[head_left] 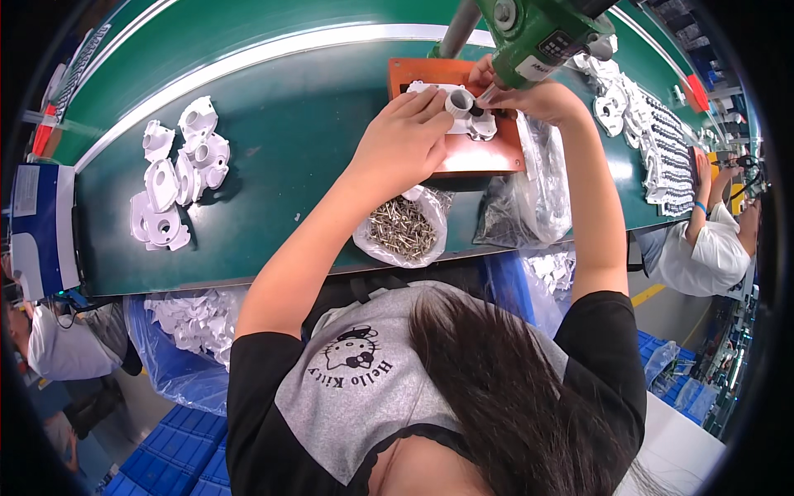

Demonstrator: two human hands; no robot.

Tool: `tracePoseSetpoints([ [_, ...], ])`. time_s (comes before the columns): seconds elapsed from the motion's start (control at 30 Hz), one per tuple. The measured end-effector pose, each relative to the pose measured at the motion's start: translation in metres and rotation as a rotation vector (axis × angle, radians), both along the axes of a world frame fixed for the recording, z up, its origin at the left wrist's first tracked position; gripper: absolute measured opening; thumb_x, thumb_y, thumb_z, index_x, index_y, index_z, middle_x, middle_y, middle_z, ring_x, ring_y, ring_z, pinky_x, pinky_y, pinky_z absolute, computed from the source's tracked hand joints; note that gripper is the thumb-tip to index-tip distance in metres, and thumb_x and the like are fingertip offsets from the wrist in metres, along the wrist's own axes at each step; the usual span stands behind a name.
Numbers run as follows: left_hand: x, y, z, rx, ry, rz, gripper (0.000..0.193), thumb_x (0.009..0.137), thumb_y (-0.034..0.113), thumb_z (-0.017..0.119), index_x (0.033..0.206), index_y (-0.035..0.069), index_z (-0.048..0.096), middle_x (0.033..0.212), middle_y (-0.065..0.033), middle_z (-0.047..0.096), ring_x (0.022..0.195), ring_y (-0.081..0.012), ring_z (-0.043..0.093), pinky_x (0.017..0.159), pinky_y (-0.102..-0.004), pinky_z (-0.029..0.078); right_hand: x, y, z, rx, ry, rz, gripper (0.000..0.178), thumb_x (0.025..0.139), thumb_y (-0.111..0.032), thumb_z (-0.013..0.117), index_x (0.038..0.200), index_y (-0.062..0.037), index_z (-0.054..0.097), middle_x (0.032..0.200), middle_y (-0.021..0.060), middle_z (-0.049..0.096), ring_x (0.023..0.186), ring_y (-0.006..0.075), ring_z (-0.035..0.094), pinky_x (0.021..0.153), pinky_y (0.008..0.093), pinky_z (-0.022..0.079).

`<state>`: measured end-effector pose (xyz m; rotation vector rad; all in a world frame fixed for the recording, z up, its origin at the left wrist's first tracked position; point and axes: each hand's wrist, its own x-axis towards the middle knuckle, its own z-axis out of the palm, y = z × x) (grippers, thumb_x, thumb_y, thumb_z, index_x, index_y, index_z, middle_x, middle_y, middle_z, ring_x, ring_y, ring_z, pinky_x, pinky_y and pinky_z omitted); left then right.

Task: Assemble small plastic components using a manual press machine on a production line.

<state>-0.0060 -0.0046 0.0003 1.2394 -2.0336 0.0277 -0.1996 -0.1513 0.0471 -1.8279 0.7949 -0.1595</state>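
left hand (403, 136) lay flat-ish on the white plastic part (460, 112), fingers (430, 103) spread narrow & pressing it down onto the orange fixture plate (488, 153) on the green conveyor belt (281, 157). not a grip, more a hold-down. right hand (538, 97) was closed round the green powered screwdriver (538, 37), which hung from above w/ its bit angled down at the part; thumb & forefinger seemed pinched near the tip, but whether they held a screw there i couldn't tell, too small.

step in hand, as i judged it: driving a screw into the white part while it sat in the fixture. the part was at the belt's far side, between both hands, on the plate.

next move, i'd say, called for the bit to stay square on the screw head & the left hand to keep the part from twisting; another screw would come from the open clear bag of screws (403, 229), just this side of the plate at the belt's near edge.

round about: cluster of similar white housings (178, 178) lay well apart to the left on the belt, more white pieces (637, 107) lined up to the right. crumpled clear bag (529, 194) beside the plate. another person's white sleeve (703, 248) showed at far right.
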Motion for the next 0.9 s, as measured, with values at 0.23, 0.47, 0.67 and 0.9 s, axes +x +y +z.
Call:
tracePoseSetpoints([
  [0.23, 0.004, 0.001, 0.001, -0.035, -0.026, 0.011, 0.017, 0.076, 0.011, 0.056, 0.089, 0.000, 0.057, 0.112, -0.0156, 0.059, 0.109, -0.0286, 0.054, 0.097, -0.0397, 0.040, 0.008, 0.001, 0.010, -0.108, -0.031, 0.204, 0.031, 0.078, -0.004, 0.066, 0.108, -0.0054, 0.055, 0.093, 0.0012, 0.059, 0.087, 0.0073, 0.057, 0.074, 0.0242, 0.047],
  [0.47, 0.003, 0.000, 0.002, -0.020, -0.014, 0.013, 0.016, 0.077, 0.011, 0.054, 0.089, 0.001, 0.057, 0.113, -0.0158, 0.059, 0.110, -0.0298, 0.053, 0.097, -0.0404, 0.040, -0.040, -0.070, 0.029, -0.532, -0.083, -0.161, 0.025, 0.078, -0.010, 0.067, 0.100, -0.0023, 0.059, 0.085, 0.0037, 0.062, 0.084, 0.0146, 0.062, 0.069, 0.0245, 0.050],
  [0.67, 0.005, 0.007, 0.007, 0.123, 0.016, -0.035, 0.019, 0.082, 0.013, 0.053, 0.098, 0.004, 0.057, 0.123, -0.0133, 0.054, 0.121, -0.0297, 0.045, 0.101, -0.0424, 0.036, -0.036, -0.031, 0.026, -0.662, -0.356, -0.259, 0.019, 0.079, -0.016, 0.063, 0.094, -0.0059, 0.054, 0.080, 0.0025, 0.059, 0.078, 0.0152, 0.059, 0.070, 0.0283, 0.045],
  [0.9, 0.000, 0.004, 0.009, 0.041, -0.003, 0.019, 0.010, 0.077, 0.010, 0.054, 0.084, 0.003, 0.056, 0.113, -0.0135, 0.059, 0.111, -0.0286, 0.053, 0.098, -0.0403, 0.040, -0.043, 0.064, 0.034, -0.780, -0.621, -0.435, 0.016, 0.081, -0.023, 0.057, 0.086, -0.0101, 0.048, 0.075, 0.0011, 0.055, 0.072, 0.0158, 0.056, 0.072, 0.0326, 0.041],
])
